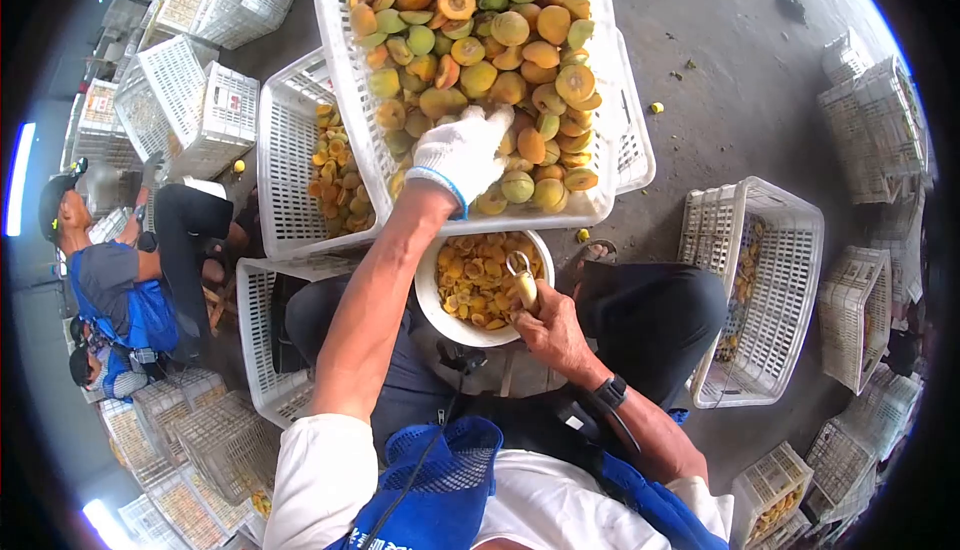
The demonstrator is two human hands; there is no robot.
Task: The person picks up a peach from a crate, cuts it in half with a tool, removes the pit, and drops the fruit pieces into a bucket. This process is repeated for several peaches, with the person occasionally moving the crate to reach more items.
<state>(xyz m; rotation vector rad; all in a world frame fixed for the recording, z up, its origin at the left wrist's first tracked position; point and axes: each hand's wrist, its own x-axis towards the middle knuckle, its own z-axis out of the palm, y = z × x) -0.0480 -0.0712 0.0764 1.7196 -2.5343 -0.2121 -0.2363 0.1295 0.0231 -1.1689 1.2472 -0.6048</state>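
Observation:
My left hand (465,150), in a white glove, reaches into the heaped halved and whole fruit (480,75) in the large white crate (345,80). Its fingers are apart and touch the fruit; their tips are partly hidden. Bare and closed, my right hand (552,328) grips the pale handle of a small tool (524,288) with a metal loop at its end. The loop points up over the right part of a white bucket (427,295) holding yellow-orange fruit pieces (475,275). The bucket stands between my knees, just below the crate.
Beneath the large crate, a second crate (285,165) at the left holds orange pieces. Another crate (790,300) stands beyond my right knee. Stacked crates (165,100) line both sides. Other people (115,280) sit at the left. Fruit bits lie on the floor (700,140).

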